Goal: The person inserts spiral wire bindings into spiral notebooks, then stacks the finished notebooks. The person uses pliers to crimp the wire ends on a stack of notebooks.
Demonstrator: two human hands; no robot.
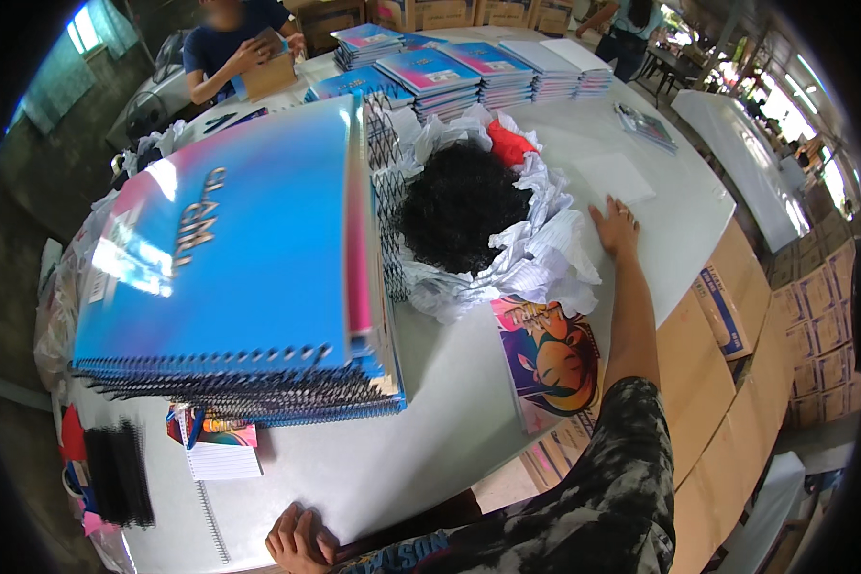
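Observation:
My right hand [617,228] lies flat on the grey-white table [674,225], fingers apart, next to a sheet of white paper [612,179]. My left hand [301,538] rests at the near table edge with its fingers curled in and nothing visible in them. Between my arms, toward the left, stands a tall stack of blue and pink spiral notebooks [249,230]. Right of it, crumpled white lined paper [555,253] surrounds a dark, fuzzy round mass [464,206], whose kind I cannot make out. A cover with a colourful illustrated face [555,368] lies beside my right forearm.
More notebook stacks [430,81] stand at the far side. A person [234,53] there handles a brown piece. At the near left lie black wire coils [118,474], a small open notepad [222,459] and a loose spiral [209,521]. Cardboard boxes [703,373] stand right of the table.

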